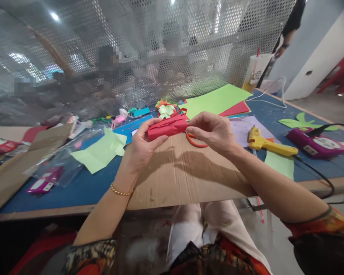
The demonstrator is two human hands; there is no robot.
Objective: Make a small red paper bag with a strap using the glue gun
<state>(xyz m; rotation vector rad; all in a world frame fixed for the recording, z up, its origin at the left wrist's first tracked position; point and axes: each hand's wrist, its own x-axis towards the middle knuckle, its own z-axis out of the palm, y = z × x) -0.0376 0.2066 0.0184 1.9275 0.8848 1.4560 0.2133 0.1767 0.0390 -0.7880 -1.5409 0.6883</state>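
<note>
A folded piece of red paper (167, 128), rolled into a small packet with loose folds along its top, is held above a cardboard sheet (172, 179). My left hand (145, 143) is closed around its left end, thumb in front. The fingers of my right hand (212, 131) are pinched together at its right end; the fingertips partly hide that edge. Just below the right hand shows the orange handle of scissors (195, 142), their blades out of sight. Light green folded paper (101, 151) lies to the left of my left hand.
A yellow glue gun (271, 144) and purple power strip (318, 143) with cables lie at right. Green sheets (218, 100) and a drink cup (255, 70) stand farther back. At left are a plastic bag (60, 160) and cardboard (25, 172). A perforated metal screen (149, 49) bounds the table.
</note>
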